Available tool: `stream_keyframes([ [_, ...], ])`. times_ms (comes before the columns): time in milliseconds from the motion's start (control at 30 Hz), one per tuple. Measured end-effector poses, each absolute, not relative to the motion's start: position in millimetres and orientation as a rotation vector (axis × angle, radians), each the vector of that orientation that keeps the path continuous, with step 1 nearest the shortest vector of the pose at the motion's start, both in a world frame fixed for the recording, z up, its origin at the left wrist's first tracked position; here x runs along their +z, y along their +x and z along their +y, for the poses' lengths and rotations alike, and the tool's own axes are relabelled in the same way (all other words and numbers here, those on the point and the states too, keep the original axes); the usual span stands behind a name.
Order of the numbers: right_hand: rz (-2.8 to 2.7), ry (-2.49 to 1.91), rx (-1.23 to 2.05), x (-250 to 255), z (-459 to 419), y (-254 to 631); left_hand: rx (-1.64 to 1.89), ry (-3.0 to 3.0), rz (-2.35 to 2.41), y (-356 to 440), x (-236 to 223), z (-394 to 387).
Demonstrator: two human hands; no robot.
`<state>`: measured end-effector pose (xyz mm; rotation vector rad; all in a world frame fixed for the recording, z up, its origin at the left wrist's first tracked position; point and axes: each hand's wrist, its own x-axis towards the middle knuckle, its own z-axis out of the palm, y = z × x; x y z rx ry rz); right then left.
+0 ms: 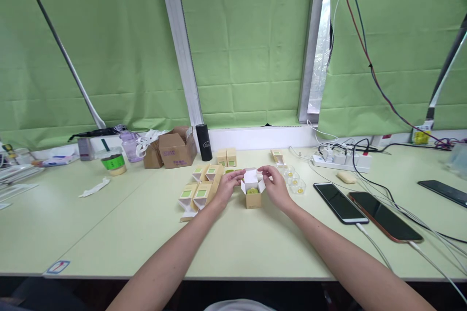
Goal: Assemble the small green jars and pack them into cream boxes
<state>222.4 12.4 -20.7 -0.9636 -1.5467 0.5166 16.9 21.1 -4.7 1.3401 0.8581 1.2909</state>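
Observation:
A small tan cardboard box (253, 200) stands upright before me, with its white lid and side flaps up. Inside its mouth shows a yellow-green item (251, 191); its kind is unclear. My left hand (229, 185) has its fingers closed at the left edge of the lid. On the other side, my right hand (274, 187) grips the right edge, its fingers bent. Several similar boxes (202, 193) with green labels and raised flaps lie left of my left hand. Clear plastic cups (297, 185) with yellow centres sit just right of my right hand.
Behind my hands are two closed boxes (226, 157), another open one (278, 157) and a black cylinder (204, 143). A brown carton (177, 147) and a drink cup (114, 163) stand left. Phones (341, 203), cables and a power strip (341, 160) occupy the right.

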Motion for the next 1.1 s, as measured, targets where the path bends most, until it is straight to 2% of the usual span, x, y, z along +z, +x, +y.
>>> stream_keyframes([
  [333, -1.200, -0.981, 1.042, -26.2, 21.8, 217.6, 1.289, 1.371, 0.842, 21.0, -5.4, 16.9],
  [1100, -1.063, -0.913, 1.249, -18.0, 10.7, 216.5, 1.272, 1.410, 0.819, 30.8, -15.8, 11.0],
])
